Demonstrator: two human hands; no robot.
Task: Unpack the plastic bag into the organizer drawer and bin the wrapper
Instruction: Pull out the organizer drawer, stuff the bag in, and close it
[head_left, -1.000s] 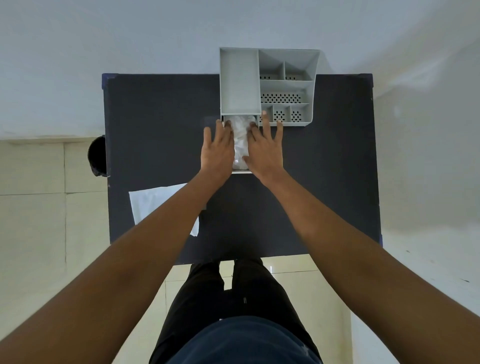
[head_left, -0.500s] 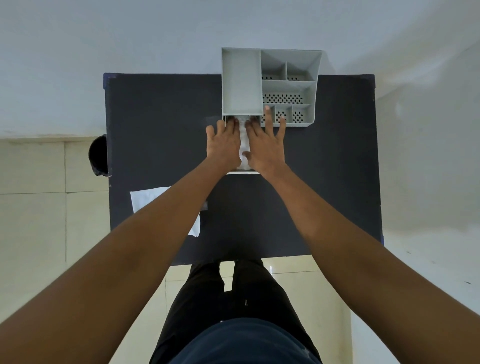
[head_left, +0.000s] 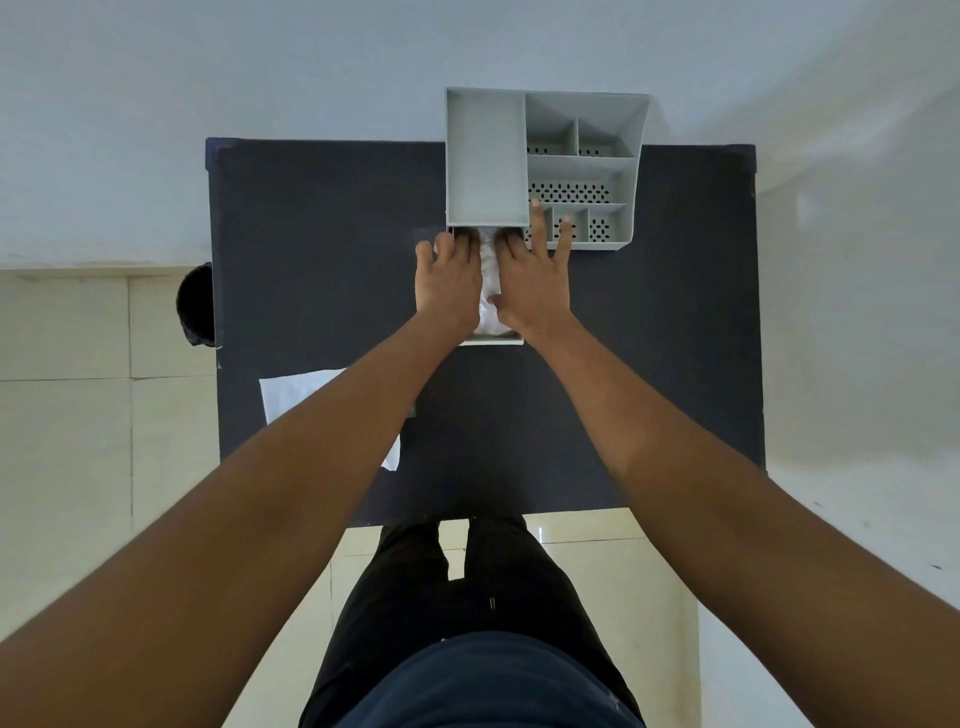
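Observation:
A grey desk organizer (head_left: 488, 156) stands at the far middle of the dark table (head_left: 322, 234). Its white drawer (head_left: 491, 341) is pulled out toward me, with crumpled white contents (head_left: 489, 283) showing between my hands. My left hand (head_left: 448, 280) lies flat on the left part of the drawer, fingers reaching under the organizer's front. My right hand (head_left: 532, 275) lies flat on the right part, fingers spread over the organizer's small front compartments. The flat white plastic wrapper (head_left: 291, 392) lies on the table near left, partly hidden by my left forearm.
A black bin (head_left: 197, 306) stands on the tiled floor just past the table's left edge. The organizer's perforated compartments (head_left: 569, 192) hold nothing visible. A pale wall runs behind the table and along the right side.
Both hands have slid forward and closer together over the drawer, covering more of the white contents. The drawer's front edge stays in the same place.

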